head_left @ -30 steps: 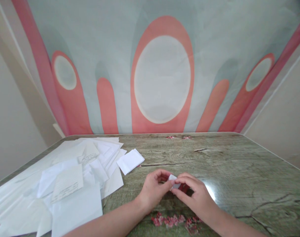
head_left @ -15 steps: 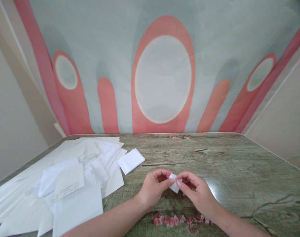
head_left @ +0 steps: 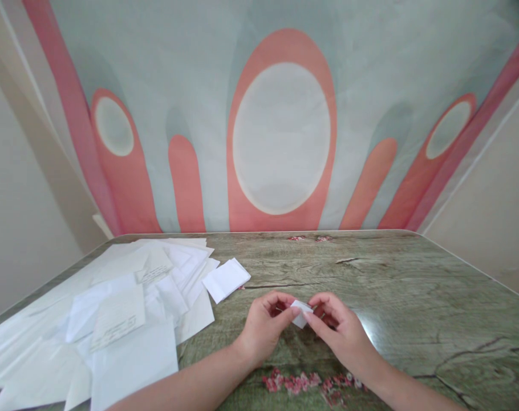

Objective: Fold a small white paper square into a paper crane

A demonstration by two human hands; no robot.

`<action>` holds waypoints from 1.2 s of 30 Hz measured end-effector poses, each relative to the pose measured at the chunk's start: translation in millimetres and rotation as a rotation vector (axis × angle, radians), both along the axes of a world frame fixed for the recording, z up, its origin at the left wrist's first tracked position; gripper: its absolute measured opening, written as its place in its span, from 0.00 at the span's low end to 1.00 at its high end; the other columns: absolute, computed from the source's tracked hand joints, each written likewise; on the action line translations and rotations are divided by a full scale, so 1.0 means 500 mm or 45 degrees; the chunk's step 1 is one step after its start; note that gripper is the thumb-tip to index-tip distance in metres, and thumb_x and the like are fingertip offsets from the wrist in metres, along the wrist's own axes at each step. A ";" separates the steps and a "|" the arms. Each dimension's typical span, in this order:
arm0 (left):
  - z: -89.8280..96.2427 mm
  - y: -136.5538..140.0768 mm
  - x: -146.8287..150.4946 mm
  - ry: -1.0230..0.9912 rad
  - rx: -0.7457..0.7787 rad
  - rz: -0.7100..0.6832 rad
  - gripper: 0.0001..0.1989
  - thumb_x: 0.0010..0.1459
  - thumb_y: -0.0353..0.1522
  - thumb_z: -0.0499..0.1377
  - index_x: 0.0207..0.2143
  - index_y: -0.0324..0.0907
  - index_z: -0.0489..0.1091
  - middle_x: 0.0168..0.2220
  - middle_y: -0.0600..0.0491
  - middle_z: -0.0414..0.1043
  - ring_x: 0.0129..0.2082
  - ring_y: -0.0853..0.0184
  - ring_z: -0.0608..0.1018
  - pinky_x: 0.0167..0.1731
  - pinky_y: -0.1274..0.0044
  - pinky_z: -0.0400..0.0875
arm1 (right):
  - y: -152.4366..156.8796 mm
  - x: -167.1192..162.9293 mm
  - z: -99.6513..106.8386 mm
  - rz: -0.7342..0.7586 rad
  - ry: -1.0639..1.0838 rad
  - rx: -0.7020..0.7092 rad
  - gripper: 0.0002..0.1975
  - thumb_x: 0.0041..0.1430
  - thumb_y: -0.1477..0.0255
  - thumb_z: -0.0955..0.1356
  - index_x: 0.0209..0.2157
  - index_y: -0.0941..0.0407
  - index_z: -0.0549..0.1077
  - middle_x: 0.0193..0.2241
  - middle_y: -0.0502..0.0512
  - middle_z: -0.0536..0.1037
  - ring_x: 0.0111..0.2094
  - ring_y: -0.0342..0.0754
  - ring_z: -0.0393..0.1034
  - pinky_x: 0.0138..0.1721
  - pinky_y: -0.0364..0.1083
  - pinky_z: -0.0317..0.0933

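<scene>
- In the head view, a small white folded paper [head_left: 301, 315] is held up between both hands, over the near half of the wood-patterned table [head_left: 434, 297], right of centre.
- By the left hand [head_left: 263, 326], the paper's left side is pinched narrowly, the thumb laid on the near face and the curled fingers set behind.
- By the right hand [head_left: 343, 331], the right side is held, the thumb pressed at the edge and the other fingers bent around beyond it.
- One corner of the paper is pointed down toward the near edge of the table; its top edge is sloped slightly down to the right. Its long axis cannot be told, as the edges are partly covered by fingertips.
- To the left, a small stack of white papers [head_left: 226, 279] is laid flat, its long axis slanted away toward the far right.
- Just beside that stack, a loose pile of white sheets [head_left: 133, 357] is spread across the table's left side.
- Below the hands, a pink blossom print [head_left: 291, 381] is seen.
</scene>
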State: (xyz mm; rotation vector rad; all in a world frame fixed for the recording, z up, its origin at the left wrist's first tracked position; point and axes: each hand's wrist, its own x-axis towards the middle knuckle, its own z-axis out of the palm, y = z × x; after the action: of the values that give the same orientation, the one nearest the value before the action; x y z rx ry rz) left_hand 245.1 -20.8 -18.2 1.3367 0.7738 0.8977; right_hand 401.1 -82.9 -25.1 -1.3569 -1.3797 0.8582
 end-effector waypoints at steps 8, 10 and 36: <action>0.000 -0.003 -0.004 0.181 0.258 0.022 0.11 0.50 0.36 0.61 0.31 0.37 0.74 0.27 0.53 0.66 0.27 0.70 0.69 0.28 0.79 0.62 | -0.003 -0.004 0.024 0.055 -0.172 0.158 0.09 0.59 0.66 0.63 0.29 0.55 0.68 0.28 0.50 0.69 0.29 0.44 0.64 0.29 0.42 0.58; 0.004 -0.005 -0.006 0.221 0.317 0.000 0.11 0.51 0.37 0.60 0.33 0.39 0.75 0.27 0.53 0.65 0.28 0.70 0.68 0.29 0.79 0.61 | -0.004 -0.004 0.028 0.050 -0.186 0.167 0.09 0.60 0.66 0.62 0.29 0.56 0.68 0.27 0.50 0.69 0.29 0.44 0.65 0.30 0.42 0.58; 0.010 -0.010 -0.003 0.215 0.203 -0.020 0.13 0.51 0.39 0.59 0.27 0.36 0.70 0.23 0.54 0.66 0.24 0.72 0.67 0.25 0.80 0.60 | -0.011 -0.008 0.016 -0.012 -0.149 0.300 0.07 0.59 0.70 0.63 0.28 0.56 0.66 0.30 0.52 0.69 0.33 0.45 0.65 0.35 0.44 0.60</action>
State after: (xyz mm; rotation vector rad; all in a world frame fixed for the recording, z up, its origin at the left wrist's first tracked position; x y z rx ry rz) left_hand 243.7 -25.9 -13.4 1.5725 0.8334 0.8554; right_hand 397.1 -88.4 -17.2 -1.2456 -1.5117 0.5964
